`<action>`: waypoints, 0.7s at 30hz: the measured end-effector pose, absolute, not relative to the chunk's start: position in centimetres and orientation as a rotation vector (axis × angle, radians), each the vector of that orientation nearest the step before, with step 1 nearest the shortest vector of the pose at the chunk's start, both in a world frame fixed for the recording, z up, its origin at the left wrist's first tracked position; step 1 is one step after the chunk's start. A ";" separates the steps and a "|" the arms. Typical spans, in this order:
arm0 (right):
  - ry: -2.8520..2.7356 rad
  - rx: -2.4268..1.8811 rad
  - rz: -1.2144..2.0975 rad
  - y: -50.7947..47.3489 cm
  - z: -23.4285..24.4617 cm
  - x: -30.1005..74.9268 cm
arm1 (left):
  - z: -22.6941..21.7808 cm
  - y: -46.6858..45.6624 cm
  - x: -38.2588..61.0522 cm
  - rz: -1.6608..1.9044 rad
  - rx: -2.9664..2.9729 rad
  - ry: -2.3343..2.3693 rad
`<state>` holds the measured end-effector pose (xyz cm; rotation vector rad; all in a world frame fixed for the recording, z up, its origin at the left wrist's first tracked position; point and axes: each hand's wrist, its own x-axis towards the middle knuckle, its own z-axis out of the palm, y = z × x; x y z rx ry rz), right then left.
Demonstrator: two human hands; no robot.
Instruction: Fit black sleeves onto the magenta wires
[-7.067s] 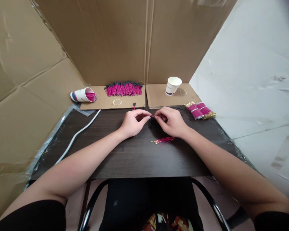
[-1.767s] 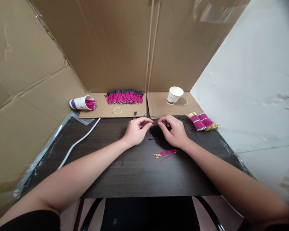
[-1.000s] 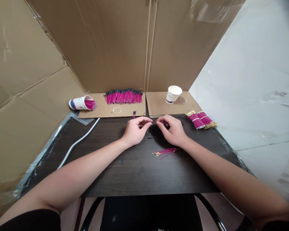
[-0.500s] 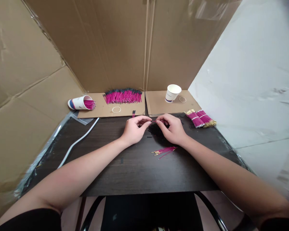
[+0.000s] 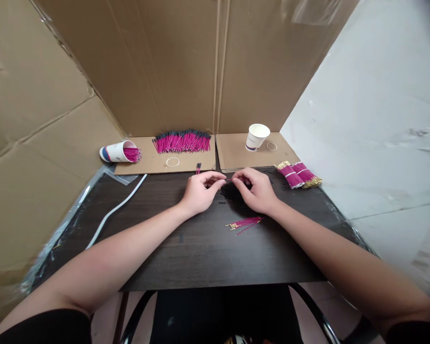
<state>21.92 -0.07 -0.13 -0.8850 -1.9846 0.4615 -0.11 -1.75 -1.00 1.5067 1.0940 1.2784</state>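
Head view of a dark table (image 5: 200, 248) walled by cardboard. The left hand (image 5: 199, 192) and right hand (image 5: 255, 190) are meeting at the table's middle, each pinching between thumb and forefinger one end of a thin pink wire (image 5: 229, 180) that is spanning the small gap between them, above a low heap of small black pieces (image 5: 232, 195) (too small to identify).

Risk, as judged: the wire is slight enough to be slipping from either pinch and dropping into the black heap, where it would be hard to find; a forearm sweeping inward could scatter the loose wires (image 5: 244, 223) lying just beside the right wrist.

Containers: the tipped cup (image 5: 116, 152), lying on its side on the left cardboard sheet (image 5: 143, 162), is holding pink wires at its mouth; the upright cup (image 5: 257, 137) is showing no visible contents. A long row of pink wires (image 5: 182, 142) and two banded bundles (image 5: 298, 174) are lying uncontained.
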 end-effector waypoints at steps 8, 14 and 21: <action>-1.850 -0.994 0.392 0.6 0.4 22.6 | -0.7 -2.0 -0.2 1.222 1.663 1.189; -1.828 -1.005 0.425 0.6 0.1 22.5 | -0.3 -2.6 -0.4 1.108 1.932 1.250; -1.811 -1.021 0.428 1.0 0.2 22.5 | -0.3 -2.6 -0.6 0.923 2.312 1.097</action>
